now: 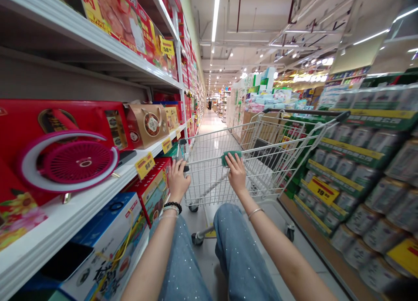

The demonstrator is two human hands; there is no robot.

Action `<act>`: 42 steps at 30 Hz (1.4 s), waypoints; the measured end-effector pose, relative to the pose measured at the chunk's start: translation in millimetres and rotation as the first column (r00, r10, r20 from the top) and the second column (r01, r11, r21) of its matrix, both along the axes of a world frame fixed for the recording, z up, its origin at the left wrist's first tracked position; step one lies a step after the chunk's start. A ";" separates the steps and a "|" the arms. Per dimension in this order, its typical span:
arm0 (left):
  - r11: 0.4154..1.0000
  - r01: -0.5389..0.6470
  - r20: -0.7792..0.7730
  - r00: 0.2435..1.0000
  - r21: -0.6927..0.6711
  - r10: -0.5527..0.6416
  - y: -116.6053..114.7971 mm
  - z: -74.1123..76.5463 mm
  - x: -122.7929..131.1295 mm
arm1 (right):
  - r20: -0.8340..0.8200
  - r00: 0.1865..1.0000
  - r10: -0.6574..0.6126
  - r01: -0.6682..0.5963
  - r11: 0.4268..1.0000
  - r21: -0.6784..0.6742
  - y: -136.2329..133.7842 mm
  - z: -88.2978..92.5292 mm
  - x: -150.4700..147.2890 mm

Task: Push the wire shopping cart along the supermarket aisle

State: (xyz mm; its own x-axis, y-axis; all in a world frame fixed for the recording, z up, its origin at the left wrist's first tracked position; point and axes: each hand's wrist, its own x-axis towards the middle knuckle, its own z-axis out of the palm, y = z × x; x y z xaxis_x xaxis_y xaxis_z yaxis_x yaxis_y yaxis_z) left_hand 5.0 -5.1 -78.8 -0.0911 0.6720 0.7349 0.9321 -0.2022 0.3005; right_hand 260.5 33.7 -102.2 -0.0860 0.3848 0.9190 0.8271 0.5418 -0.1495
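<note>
A wire shopping cart [212,179] stands crosswise in front of my knees, its dark handle at the right. My right hand [237,172] presses a green cloth [231,157] against the cart's top rim, with the fingers bent over it. At the cart's left end, my left hand [178,179] rests by the corner near a dark plastic piece, its fingers apart and nothing visible in them.
On the left, a white shelf [98,196] bears red gift boxes [65,118] and a pink fan [85,161]. Stacked packs of cans [346,161] line the right side. A distant person [209,104] stands down the aisle.
</note>
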 end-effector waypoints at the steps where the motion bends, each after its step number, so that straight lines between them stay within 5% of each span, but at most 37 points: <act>1: 1.000 0.002 0.011 1.000 0.012 -0.002 0.9 -1.0 1.7 | -0.039 0.999 -0.006 0.005 1.000 -0.017 -0.5 0.1 -7.1; 9: 1.000 0.027 0.038 0.999 -0.012 -0.026 -1.5 1.8 3.8 | 0.113 0.963 0.245 -0.229 0.964 -0.137 -24.2 17.6 -130.1; 18: 0.996 0.080 0.042 0.996 0.049 -0.082 -1.0 -6.0 -10.8 | 0.040 0.973 0.229 -0.217 0.956 -0.198 -27.5 35.6 -125.8; 22: 0.996 0.068 0.050 0.996 0.063 -0.071 0.5 -7.8 -12.5 | 0.150 0.946 0.287 -0.257 0.947 -0.190 -26.5 36.9 -136.5; 26: 0.994 0.082 0.027 0.996 0.071 -0.085 -1.6 -6.9 -14.4 | 0.286 0.912 0.295 -0.265 0.954 -0.140 -17.1 34.4 -101.7; 33: 0.992 0.085 0.048 0.995 0.093 -0.089 -2.5 -8.2 -11.5 | 0.331 0.937 0.114 -0.104 0.993 -0.046 10.1 33.6 28.5; 38: 0.990 0.094 0.090 0.991 0.100 -0.103 -1.7 -8.4 -6.4 | 0.129 0.989 -0.075 0.080 0.996 -0.034 25.6 35.0 99.3; 42: 0.989 0.110 0.133 0.984 0.098 -0.123 -2.7 -7.7 0.8 | -0.081 0.983 -0.164 0.158 0.984 -0.079 33.1 31.5 103.5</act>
